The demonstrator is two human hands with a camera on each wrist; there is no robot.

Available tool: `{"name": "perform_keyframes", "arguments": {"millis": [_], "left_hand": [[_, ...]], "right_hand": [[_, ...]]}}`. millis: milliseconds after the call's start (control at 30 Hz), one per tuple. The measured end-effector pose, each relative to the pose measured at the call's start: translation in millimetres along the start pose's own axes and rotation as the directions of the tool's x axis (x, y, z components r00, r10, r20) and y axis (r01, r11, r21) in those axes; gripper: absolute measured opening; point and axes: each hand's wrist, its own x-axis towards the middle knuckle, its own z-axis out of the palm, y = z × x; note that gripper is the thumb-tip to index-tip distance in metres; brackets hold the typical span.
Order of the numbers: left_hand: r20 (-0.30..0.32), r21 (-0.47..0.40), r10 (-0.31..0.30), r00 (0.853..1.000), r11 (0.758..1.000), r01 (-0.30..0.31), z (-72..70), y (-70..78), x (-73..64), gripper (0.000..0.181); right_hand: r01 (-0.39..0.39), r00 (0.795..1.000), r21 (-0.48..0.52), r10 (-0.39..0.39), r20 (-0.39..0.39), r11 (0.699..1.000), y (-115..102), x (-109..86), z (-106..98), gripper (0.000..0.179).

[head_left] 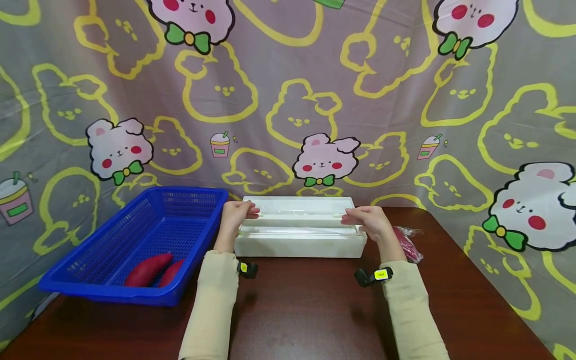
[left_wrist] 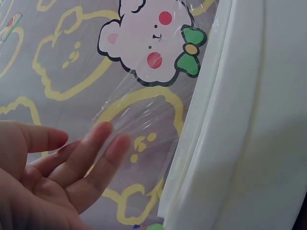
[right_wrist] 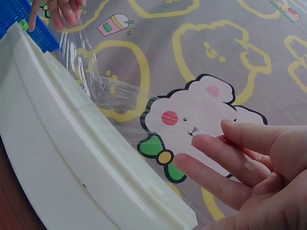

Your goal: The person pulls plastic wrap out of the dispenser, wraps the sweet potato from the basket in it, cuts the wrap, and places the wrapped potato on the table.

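A long white cling film box (head_left: 300, 247) stands on the table in front of me, its lid (head_left: 299, 201) raised at the back. Clear cling film (right_wrist: 79, 67) stretches up from the box between both hands, with creases that catch the light. My left hand (head_left: 236, 220) pinches the film near the box's left end, thumb close over the index finger. At the opposite end my right hand (head_left: 371, 221) pinches the other side between thumb and fingers. Both hands are above the box, and the film (left_wrist: 139, 108) is see-through against the curtain.
To the left a blue plastic basket (head_left: 112, 298) holds red sweet potatoes (head_left: 147, 270). A red item in clear wrap (head_left: 407, 246) lies behind my right forearm. The dark brown table (head_left: 306, 310) runs back to a patterned curtain (head_left: 382, 115).
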Motion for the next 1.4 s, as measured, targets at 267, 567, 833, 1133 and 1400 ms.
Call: {"name": "perform_keyframes", "arguments": {"millis": [267,567,833,1133,1400], "left_hand": [[0.042,0.074,-0.024,0.999,0.997,0.021,-4.5,1.0,-4.7,0.033],[0.013,-0.005,-0.053,0.999,0.999,0.053,-7.8,-4.3,2.1,0.032],[-0.027,-0.048,-0.003,1.0,0.999,0.002,-8.7,-2.4,3.3,0.032],[-0.018,-0.08,0.026,1.0,0.996,-0.027,-12.4,-1.6,7.2,0.03],[0.01,0.014,-0.109,0.994,0.994,0.109,-13.1,11.6,-1.5,0.033]], "right_hand": [[0.032,0.998,0.035,-0.034,0.052,0.999,3,0.3,-3,0.02],[0.066,0.997,0.03,-0.067,0.024,0.997,3,0.8,-4,0.018],[0.073,0.997,0.05,-0.074,0.025,0.996,0,-0.3,-8,0.015],[0.084,0.995,0.076,-0.087,0.037,0.994,-8,-3.6,-8,0.017],[0.105,0.992,0.092,-0.111,0.056,0.99,-14,-4.8,-9,0.022]]}}
